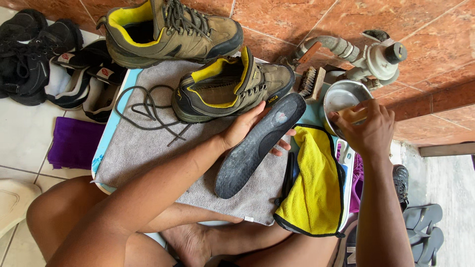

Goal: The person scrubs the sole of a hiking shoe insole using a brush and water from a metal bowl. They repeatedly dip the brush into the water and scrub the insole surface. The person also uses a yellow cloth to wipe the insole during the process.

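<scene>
My left hand grips a dark grey shoe insole, holding it slanted above a grey towel. My right hand pinches a yellow sponge at the rim of a metal bowl. An olive hiking boot with yellow lining and no laces lies on the towel just beyond my left hand. A second, laced boot stands further back. Loose dark laces curl on the towel to the left.
A yellow cloth with black trim lies between my hands. A scrub brush and a wall tap are behind the bowl. Black shoes, sandals and a purple cloth lie left; flip-flops right.
</scene>
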